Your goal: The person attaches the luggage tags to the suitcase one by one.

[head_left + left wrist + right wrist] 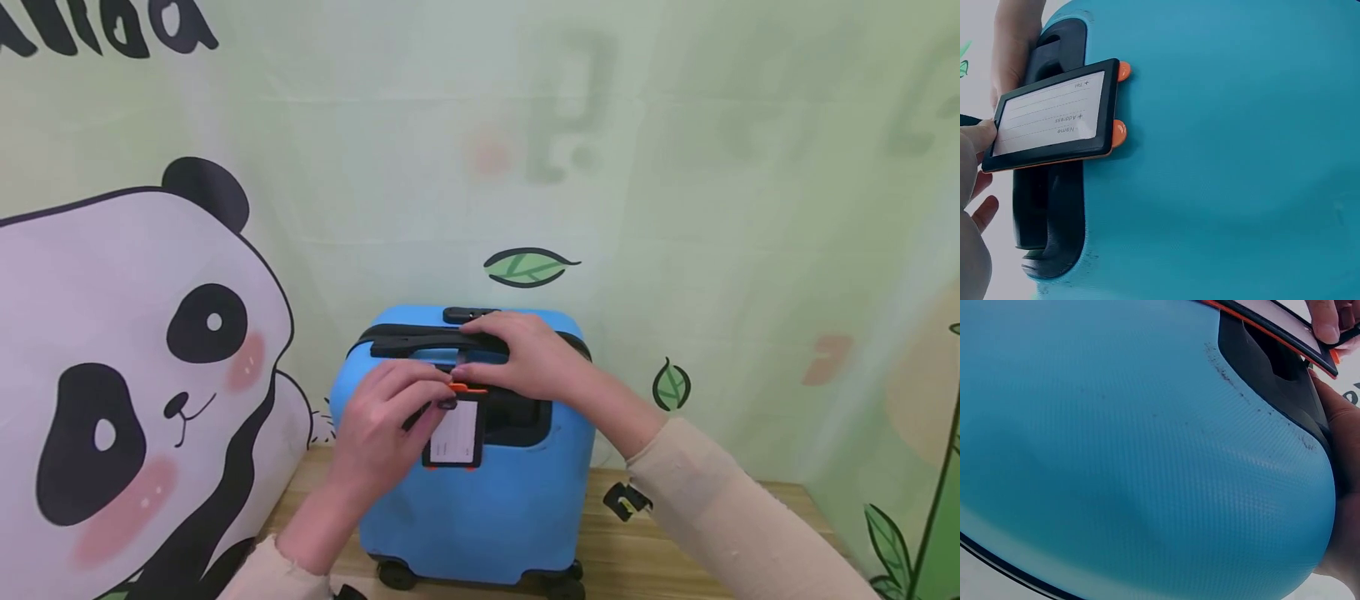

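A luggage tag (455, 432) with a black frame, orange edges and a white name-and-address card hangs in front of a blue suitcase (465, 517). My left hand (381, 417) pinches its top end between thumb and fingers, as the left wrist view shows the tag (1054, 115) lying across the black recess. My right hand (534, 354) grips the black top handle (408, 342), its fingers over the far side and its thumb on the near side, close to the tag's top. The fingertips behind the handle are partly hidden.
The suitcase stands upright on a wooden surface (645, 550) on black wheels (396, 575). Behind it hangs a pale green cloth backdrop (405, 167) with leaves printed on it. A large panda figure (165, 333) fills the left side. A combination lock (465, 315) is on the suitcase top.
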The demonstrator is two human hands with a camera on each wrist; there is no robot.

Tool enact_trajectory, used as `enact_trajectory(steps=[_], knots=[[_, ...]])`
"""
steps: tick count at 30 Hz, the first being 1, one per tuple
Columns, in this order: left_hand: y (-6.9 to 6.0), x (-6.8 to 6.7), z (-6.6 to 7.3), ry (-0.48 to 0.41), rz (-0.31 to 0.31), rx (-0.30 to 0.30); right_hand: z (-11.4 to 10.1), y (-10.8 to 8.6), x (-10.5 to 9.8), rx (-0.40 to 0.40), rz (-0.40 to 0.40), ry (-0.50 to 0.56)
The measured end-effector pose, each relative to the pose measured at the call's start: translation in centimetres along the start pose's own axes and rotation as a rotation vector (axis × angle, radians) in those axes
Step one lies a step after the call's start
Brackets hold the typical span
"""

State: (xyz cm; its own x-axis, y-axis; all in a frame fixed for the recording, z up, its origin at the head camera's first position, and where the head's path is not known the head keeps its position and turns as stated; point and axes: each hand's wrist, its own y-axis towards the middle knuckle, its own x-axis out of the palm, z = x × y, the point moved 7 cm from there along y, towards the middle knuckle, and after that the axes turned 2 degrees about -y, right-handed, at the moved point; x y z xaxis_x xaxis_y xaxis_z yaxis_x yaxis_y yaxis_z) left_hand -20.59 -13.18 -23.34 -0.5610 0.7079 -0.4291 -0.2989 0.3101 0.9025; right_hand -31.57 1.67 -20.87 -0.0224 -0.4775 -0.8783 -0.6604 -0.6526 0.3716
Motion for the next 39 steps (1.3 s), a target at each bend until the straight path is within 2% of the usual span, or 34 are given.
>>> enact_trajectory(steps=[6, 13, 23, 31, 39], knots=[[0.2, 0.0, 0.2, 0.022, 0.022, -0.005, 0.1, 0.1, -0.1, 0.007, -0.020, 0.014], [0.5, 0.2, 0.4, 0.046, 0.030, 0.058, 0.2, 0.2, -0.1, 0.016, -0.025, 0.013], [0.3, 0.4, -0.2, 0.052, 0.048, 0.012, 0.4, 0.7, -0.2, 0.029, -0.032, 0.065], [0.7, 0.2, -0.4, 0.043, 0.059, 0.019, -0.1, 1.2, -0.1, -0.005, -0.054, 0.023], [0.9, 0.3, -1.0, 0.045, 0.046, -0.057, -0.1, 1.1, 0.0, -0.008, -0.048, 0.013]])
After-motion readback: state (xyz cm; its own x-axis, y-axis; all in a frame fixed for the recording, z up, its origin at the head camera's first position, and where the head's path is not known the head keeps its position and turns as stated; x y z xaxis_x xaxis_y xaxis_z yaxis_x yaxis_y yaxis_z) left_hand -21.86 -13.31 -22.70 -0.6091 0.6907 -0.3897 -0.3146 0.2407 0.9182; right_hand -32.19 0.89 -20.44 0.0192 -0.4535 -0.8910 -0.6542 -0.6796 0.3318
